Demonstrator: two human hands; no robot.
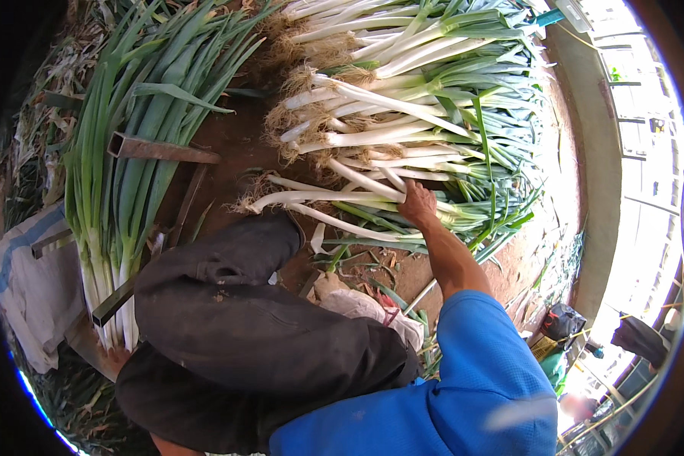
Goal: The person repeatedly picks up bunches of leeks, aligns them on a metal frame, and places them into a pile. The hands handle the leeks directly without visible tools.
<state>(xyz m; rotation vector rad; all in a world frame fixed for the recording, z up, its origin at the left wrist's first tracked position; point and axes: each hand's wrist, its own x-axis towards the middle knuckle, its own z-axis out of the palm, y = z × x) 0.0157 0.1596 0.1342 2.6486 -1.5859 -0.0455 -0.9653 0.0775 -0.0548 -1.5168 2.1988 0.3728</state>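
Observation:
My right hand (419,202) is closed around white leek stalks (367,181) at the near end of a large pile of leeks (399,137). The pile's roots point left and its green leaves spread to the right. A few more stalks lie just in front of the hand, one of them a curved leek (313,197) with shaggy roots. To my left, a separate bundle of leeks (148,102) rests between metal tube posts (165,151), leaves up and white ends down. My left hand is out of view.
My bent legs in dark trousers (251,330) fill the lower middle. Beside them lies a pale cloth sack (370,313) on the dirt floor. A white woven sack (34,296) is at the far left. A low concrete ledge (595,171) curves along the right, with bags (563,322) near it.

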